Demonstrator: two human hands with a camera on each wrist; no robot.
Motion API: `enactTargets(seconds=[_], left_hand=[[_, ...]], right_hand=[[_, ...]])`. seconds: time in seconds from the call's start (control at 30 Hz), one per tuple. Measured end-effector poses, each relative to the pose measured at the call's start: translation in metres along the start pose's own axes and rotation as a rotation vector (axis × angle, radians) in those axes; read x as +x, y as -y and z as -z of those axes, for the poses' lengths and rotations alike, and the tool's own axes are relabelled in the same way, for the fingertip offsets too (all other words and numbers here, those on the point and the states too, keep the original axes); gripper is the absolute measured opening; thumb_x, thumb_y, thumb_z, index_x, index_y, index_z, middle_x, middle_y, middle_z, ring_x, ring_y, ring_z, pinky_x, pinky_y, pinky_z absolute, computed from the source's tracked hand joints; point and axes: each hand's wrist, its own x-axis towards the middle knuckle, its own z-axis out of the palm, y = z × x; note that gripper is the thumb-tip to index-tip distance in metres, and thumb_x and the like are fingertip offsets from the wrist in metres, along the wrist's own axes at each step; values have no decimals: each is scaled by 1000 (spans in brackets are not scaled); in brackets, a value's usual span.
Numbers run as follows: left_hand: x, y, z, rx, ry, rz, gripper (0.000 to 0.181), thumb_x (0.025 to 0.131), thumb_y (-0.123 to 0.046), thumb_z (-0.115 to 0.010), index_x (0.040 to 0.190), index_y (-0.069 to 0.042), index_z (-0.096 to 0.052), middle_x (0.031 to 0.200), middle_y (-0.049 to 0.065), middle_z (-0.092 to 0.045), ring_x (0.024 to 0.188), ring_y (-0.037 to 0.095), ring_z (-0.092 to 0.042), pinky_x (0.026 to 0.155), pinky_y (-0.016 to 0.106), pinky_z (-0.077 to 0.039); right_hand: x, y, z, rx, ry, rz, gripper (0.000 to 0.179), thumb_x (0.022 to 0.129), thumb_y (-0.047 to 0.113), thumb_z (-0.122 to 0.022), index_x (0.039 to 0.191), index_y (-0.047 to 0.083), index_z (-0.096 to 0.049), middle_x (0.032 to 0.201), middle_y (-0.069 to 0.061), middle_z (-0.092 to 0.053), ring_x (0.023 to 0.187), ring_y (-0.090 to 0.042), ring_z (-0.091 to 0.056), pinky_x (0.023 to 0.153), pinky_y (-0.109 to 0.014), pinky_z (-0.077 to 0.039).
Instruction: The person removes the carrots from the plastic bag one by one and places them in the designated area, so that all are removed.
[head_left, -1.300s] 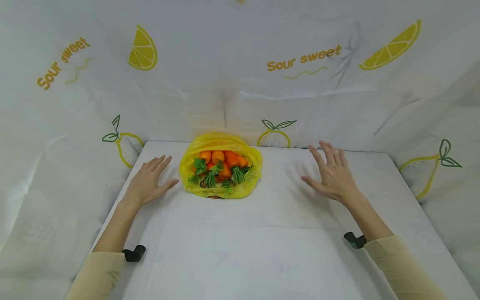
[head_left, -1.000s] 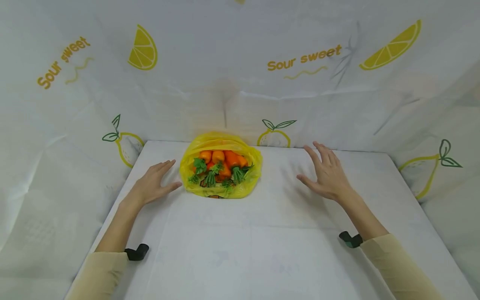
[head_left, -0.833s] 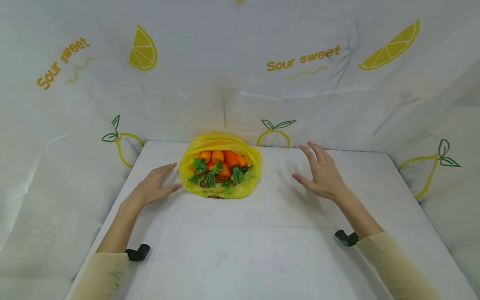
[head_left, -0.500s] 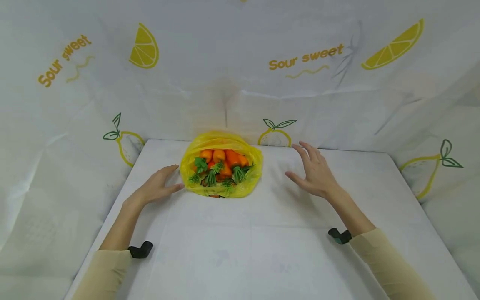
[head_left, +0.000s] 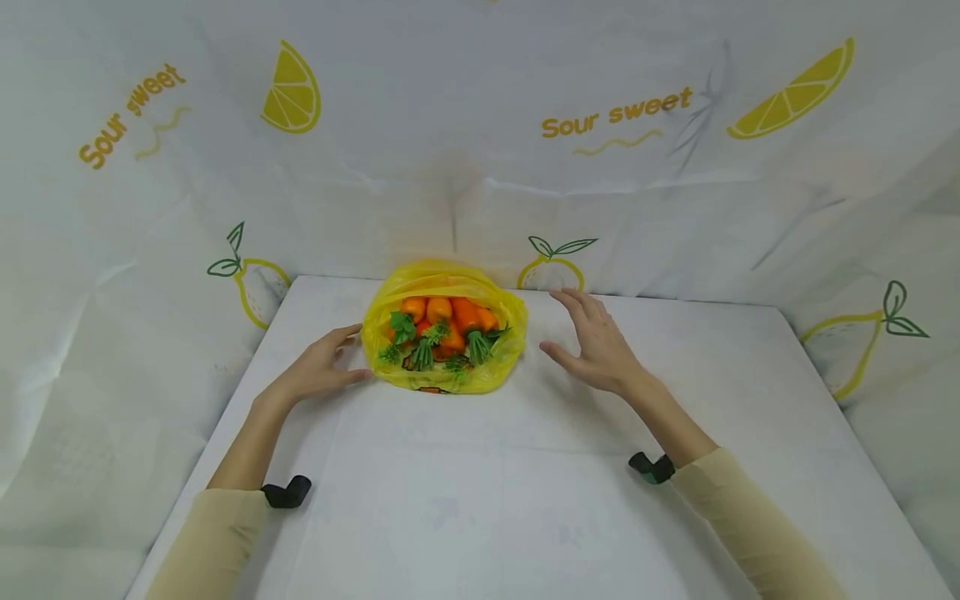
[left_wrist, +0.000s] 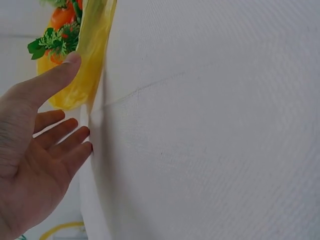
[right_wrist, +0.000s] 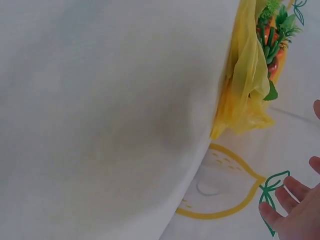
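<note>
A yellow plastic bag [head_left: 390, 379] lies near the back of the white table, its mouth facing forward. Inside it are several orange, carrot-like vegetables [head_left: 467, 316] with green leafy tops [head_left: 422, 355]. My left hand [head_left: 318, 367] is right at the bag's left side, thumb and fingers spread apart, fingertips at the plastic. In the left wrist view, the thumb of the left hand [left_wrist: 45, 85] overlaps the bag [left_wrist: 92, 70]. To the right of the bag hovers my right hand [head_left: 596, 346], fingers extended and holding nothing, with a gap between it and the plastic.
The white table [head_left: 480, 500] ends at a back edge close behind the bag. A white curtain [head_left: 420, 100] printed with lemons hangs behind and at both sides. A black wrist camera [head_left: 288, 492] sits at the left sleeve, and a second black camera [head_left: 651, 467] at the right one.
My right hand has moved left towards the bag. My left hand has shifted slightly right, up to the bag's left side. The bag has stayed in place.
</note>
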Motion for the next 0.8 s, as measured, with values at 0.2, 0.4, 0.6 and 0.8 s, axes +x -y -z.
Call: enactTargets(seconds=[0.2,0.4,0.6,0.8], left_hand=[[1,3,0,-41,-17,-14,94,94,-23,-87,167,2,-33,169,29,-41,151,52,-48,125,70,-41],[3,3,0,-50,-30,-20,92,93,-22,-88,166,1,-36,170,28,-40,151,52,-49,123,71,-42],[2,3,-1,-31,-35,-16,91,93,-22,-88,165,1,-39,169,27,-43,149,51,-51,123,68,-44],[3,4,-3,-13,-41,-20,90,93,-24,-88,165,1,-40,167,27,-46,147,50,-54,122,68,-46]], right_hand=[[9,10,-6,60,4,30,81,100,36,-74,166,9,-37,169,-21,-40,157,-43,-39,131,-68,-34],[18,16,-11,97,11,26,79,101,36,-74,165,7,-38,169,-22,-41,157,-43,-38,132,-68,-33],[26,20,-17,143,37,22,77,101,35,-74,165,8,-39,169,-19,-43,156,-43,-39,131,-68,-35],[35,27,-25,188,69,18,71,104,35,-70,163,6,-42,165,-18,-49,154,-41,-42,131,-66,-35]])
